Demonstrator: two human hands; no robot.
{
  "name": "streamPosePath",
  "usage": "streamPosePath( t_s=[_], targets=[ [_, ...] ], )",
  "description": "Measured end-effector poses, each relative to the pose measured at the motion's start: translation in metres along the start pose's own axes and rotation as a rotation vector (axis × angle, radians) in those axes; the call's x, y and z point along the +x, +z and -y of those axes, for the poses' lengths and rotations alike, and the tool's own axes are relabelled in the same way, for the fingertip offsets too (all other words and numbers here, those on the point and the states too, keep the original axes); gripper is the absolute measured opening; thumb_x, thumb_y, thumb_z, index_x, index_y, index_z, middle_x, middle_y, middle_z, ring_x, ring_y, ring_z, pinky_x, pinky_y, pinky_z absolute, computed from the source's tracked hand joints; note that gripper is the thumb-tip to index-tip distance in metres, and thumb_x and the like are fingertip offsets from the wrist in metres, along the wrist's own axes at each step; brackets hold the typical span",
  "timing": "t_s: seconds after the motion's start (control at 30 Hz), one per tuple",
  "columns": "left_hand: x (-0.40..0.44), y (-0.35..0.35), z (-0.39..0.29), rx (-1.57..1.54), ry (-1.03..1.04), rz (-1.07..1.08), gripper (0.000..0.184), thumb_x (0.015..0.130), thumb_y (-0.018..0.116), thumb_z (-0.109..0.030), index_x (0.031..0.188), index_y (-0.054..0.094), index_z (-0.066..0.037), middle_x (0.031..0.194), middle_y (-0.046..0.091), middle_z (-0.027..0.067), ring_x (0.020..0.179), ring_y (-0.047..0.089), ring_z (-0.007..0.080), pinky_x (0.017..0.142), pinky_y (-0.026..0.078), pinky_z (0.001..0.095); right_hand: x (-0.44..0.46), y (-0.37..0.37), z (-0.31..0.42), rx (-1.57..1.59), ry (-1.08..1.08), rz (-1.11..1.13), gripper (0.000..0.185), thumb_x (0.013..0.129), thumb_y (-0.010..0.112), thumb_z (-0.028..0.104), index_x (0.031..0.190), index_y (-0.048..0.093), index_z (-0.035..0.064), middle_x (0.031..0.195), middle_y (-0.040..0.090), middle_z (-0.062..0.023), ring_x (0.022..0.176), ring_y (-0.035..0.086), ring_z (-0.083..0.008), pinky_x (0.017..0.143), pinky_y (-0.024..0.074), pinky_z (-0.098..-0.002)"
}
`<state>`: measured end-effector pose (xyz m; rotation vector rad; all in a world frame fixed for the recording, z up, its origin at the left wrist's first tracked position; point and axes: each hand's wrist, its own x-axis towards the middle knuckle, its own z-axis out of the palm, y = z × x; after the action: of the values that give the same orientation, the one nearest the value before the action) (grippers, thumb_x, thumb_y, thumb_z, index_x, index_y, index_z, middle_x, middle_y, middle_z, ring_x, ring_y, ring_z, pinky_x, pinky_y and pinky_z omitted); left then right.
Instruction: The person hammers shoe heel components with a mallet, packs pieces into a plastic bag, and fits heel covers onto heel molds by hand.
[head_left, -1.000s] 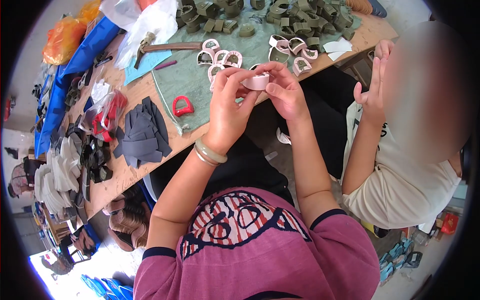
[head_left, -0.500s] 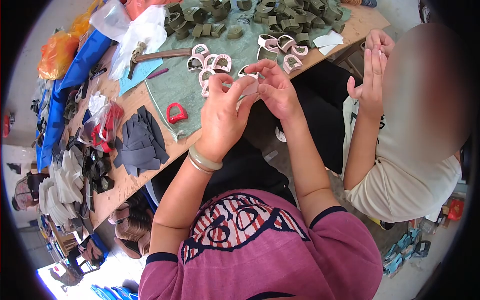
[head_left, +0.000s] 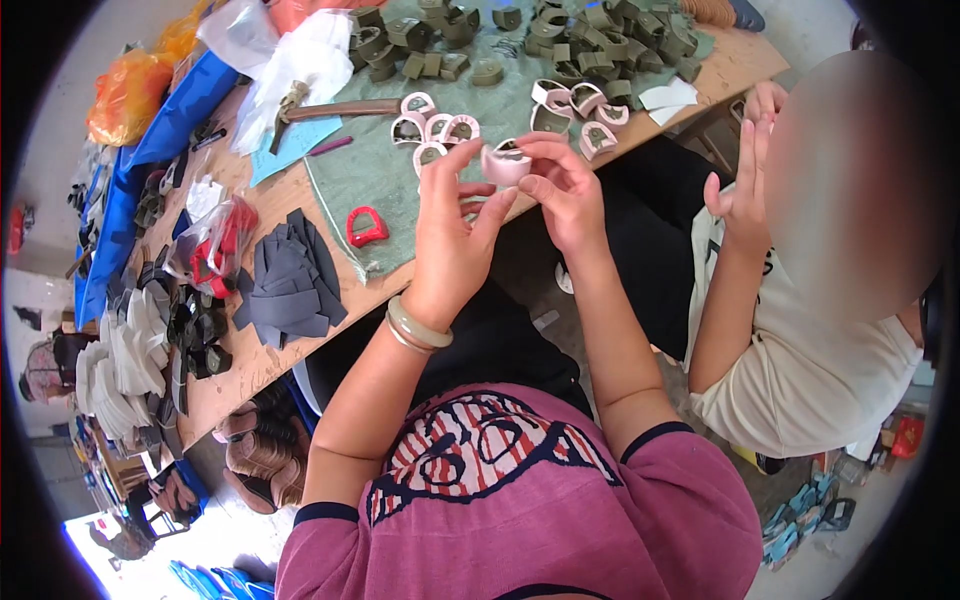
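Between my hands is a small curved olive piece with a pale pink band [head_left: 505,168] around its outside. My right hand [head_left: 568,195] pinches it at its right side with thumb and fingers. At its left, my left hand [head_left: 452,225] has its thumb and fingers apart, close to the band; whether a fingertip touches it I cannot tell. Similar pink-banded pieces [head_left: 460,128] lie on the green cloth [head_left: 380,185] just beyond my left hand. Another group of pink-banded pieces [head_left: 598,139] sits past my right hand.
Many olive pieces [head_left: 487,72] are heaped at the back. A hammer [head_left: 340,108], a purple pen [head_left: 330,146] and a red D-shaped piece [head_left: 366,227] lie on the table. Dark grey strips [head_left: 290,285] are stacked at left. Another person's hand [head_left: 745,190] is raised at right.
The fingers of my left hand have spread and come away from the pink band, while my right hand keeps its pinch. The whole view has shifted slightly.
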<state>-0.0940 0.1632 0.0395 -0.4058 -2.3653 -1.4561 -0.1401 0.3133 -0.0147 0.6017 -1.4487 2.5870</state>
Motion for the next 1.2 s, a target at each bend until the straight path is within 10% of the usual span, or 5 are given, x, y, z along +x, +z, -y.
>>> streamPosePath(
  t_s=[0.17, 0.63, 0.73, 0.9, 1.2],
  targets=[
    [-0.012, 0.007, 0.013, -0.852, -0.18, -0.034, 0.048, 0.098, 0.062, -0.019, 0.141, 0.045, -0.004, 0.137, 0.05, 0.0113, 0.114, 0.059, 0.0193, 0.095, 0.051, 0.0344, -0.02, 0.054, 0.009, -0.857, -0.466, -0.146, 0.02, 0.083, 0.071, -0.003, 0.102, 0.066, 0.0006, 0.11, 0.06, -0.011, 0.101, 0.061, -0.0212, 0.088, 0.0498, -0.0303],
    [-0.026, -0.074, 0.009, -1.291, -0.68, 0.171, 0.051, 0.109, 0.037, -0.036, 0.144, 0.044, 0.0, 0.127, 0.062, 0.0121, 0.101, 0.065, 0.0158, 0.078, 0.052, 0.0247, -0.012, 0.076, 0.037, -0.85, -0.17, 0.222, 0.023, 0.086, 0.069, -0.002, 0.109, 0.069, -0.0002, 0.103, 0.066, -0.0111, 0.085, 0.064, -0.0199, 0.081, 0.051, -0.0299],
    [-0.037, -0.078, 0.02, -1.133, -0.62, 0.13, 0.051, 0.109, 0.035, -0.037, 0.142, 0.046, 0.0, 0.119, 0.063, 0.0104, 0.092, 0.064, 0.0137, 0.071, 0.051, 0.0231, -0.014, 0.08, 0.029, -0.666, 0.032, 0.214, 0.023, 0.087, 0.068, -0.001, 0.11, 0.069, 0.0001, 0.1, 0.067, -0.0097, 0.082, 0.064, -0.0177, 0.077, 0.0512, -0.0289],
    [-0.048, -0.072, 0.025, -0.948, -0.587, 0.093, 0.044, 0.11, 0.032, -0.034, 0.133, 0.053, -0.003, 0.088, 0.062, 0.0052, 0.071, 0.061, 0.0114, 0.061, 0.048, 0.0237, -0.015, 0.085, 0.021, -0.914, -0.218, 0.266, 0.024, 0.085, 0.068, -0.003, 0.108, 0.069, 0.0002, 0.091, 0.067, -0.0086, 0.073, 0.064, -0.0182, 0.068, 0.0513, -0.0286],
    [-0.051, -0.057, 0.021, -0.57, -0.458, -0.077, 0.047, 0.11, 0.029, -0.037, 0.122, 0.058, -0.002, 0.08, 0.058, 0.0036, 0.06, 0.055, 0.0102, 0.054, 0.046, 0.023, 0.0, 0.095, 0.013, -1.222, -0.576, 0.417, 0.022, 0.074, 0.07, -0.007, 0.094, 0.066, 0.0025, 0.077, 0.064, -0.0082, 0.063, 0.062, -0.0257, 0.055, 0.0492, -0.034]
  ],
)
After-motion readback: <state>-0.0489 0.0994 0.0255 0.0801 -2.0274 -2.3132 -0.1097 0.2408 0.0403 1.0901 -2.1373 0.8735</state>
